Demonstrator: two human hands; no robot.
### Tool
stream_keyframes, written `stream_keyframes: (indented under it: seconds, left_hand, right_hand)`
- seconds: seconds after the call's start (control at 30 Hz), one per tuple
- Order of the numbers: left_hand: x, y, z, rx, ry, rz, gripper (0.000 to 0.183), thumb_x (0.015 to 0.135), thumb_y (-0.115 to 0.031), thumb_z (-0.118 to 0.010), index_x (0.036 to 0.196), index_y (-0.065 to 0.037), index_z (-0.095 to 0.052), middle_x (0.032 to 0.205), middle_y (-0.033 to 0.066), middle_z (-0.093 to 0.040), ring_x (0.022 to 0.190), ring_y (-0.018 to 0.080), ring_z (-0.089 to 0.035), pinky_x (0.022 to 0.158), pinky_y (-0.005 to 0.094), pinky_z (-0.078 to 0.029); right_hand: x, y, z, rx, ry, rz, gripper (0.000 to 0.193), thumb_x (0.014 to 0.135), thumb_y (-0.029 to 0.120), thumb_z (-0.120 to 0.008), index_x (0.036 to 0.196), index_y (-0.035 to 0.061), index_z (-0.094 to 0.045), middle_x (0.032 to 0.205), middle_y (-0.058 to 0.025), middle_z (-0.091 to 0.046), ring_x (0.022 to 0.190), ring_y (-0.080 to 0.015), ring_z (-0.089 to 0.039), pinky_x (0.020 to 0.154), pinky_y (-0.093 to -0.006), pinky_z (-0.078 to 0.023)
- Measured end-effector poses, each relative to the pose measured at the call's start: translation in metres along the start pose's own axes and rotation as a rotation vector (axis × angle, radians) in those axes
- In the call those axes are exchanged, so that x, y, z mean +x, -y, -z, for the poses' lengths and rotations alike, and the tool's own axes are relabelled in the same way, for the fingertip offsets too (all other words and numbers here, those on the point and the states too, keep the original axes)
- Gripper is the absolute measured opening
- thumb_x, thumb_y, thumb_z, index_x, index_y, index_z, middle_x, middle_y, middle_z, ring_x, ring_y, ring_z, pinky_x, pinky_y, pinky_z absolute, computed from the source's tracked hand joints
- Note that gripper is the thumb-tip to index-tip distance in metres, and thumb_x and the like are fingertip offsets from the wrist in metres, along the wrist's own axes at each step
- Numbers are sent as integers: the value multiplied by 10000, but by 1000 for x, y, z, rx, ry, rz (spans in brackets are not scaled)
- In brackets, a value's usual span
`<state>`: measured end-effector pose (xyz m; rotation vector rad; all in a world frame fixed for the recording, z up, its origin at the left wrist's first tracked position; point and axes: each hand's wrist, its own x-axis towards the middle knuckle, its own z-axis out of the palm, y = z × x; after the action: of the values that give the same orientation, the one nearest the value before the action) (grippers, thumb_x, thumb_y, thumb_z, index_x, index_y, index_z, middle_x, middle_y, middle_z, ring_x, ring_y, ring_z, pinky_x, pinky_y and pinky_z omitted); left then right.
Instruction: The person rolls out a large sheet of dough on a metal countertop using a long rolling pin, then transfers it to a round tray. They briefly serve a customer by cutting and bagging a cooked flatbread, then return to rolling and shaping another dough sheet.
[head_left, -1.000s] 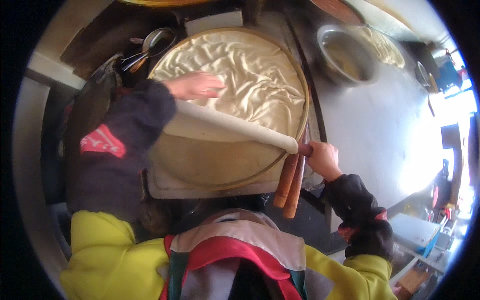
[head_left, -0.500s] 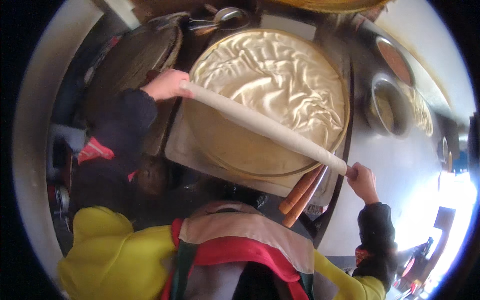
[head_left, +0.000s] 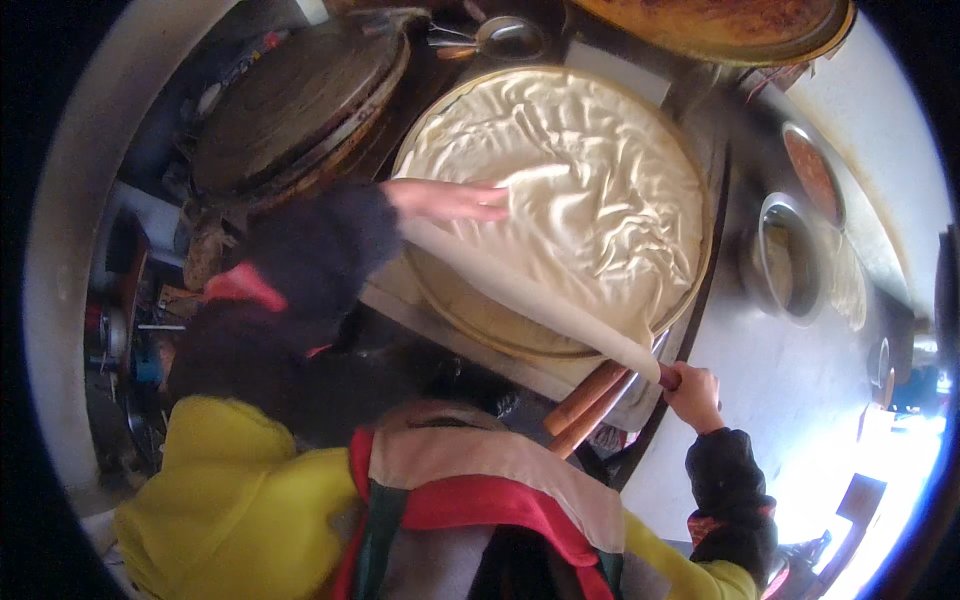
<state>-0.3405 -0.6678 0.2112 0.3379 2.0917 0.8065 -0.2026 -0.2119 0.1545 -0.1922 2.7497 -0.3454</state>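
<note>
A thin sheet of pale dough (head_left: pixel 560 170) lies in folds and ripples across a large round pan (head_left: pixel 470 325). More of the dough is wrapped along a long rolling pin (head_left: pixel 540 305), which slants over the pan's near side. My right hand (head_left: pixel 695 398) is closed around the pin's dark right end, just past the pan's rim. Near the pin's left end, my left hand (head_left: pixel 450 200) is stretched flat over the dough with its fingers out. Whether its palm bears on the pin's end or the dough is hard to tell.
Two wooden handles (head_left: pixel 588 400) jut out below the pan's near right edge. A dark round griddle (head_left: pixel 300 110) stands at the left, a ladle (head_left: pixel 508 40) behind. On the right counter are a metal pot (head_left: pixel 785 258) and a bowl of reddish-brown food (head_left: pixel 812 172). Another large pan (head_left: pixel 730 25) sits at the far edge.
My left hand has gone from gripping the pin's left end to lying flat over the dough. The dough now reaches further toward the near side; my right hand has shifted slightly nearer with the pin.
</note>
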Motion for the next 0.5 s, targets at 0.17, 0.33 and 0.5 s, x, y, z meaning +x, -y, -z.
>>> stream_keyframes:
  seconds: [0.17, 0.33, 0.5]
  left_hand:
    - [119, 3, -29, 318, -388, 352, 891, 851, -674, -259, 1439, -65, 21, 1488, 193, 98, 1366, 388, 94, 1075, 563, -10]
    - [186, 6, -22, 400, -680, 288, 866, 836, -666, -314, 1453, -127, -32, 1501, 172, 47, 1377, 375, 54, 1072, 570, -31]
    - [128, -17, 10, 93, -345, 59, 875, 859, -664, -254, 1436, -74, 34, 1492, 160, 115, 1371, 320, 129, 1103, 477, 36]
  right_hand:
    - [-1, 4, -8, -1, 1, -8, 148, 672, 193, -675, 784, 116, -614, 726, -145, -628, 712, -362, -604, 636, -437, -489]
    - [0, 11, -9, -17, 27, -40, 111, 687, 178, -623, 780, 118, -612, 717, -136, -629, 717, -354, -608, 636, -445, -480]
    - [3, 14, -3, 13, -35, -100, 116, 673, 154, -656, 774, 113, -616, 722, -139, -626, 719, -365, -599, 635, -427, -493]
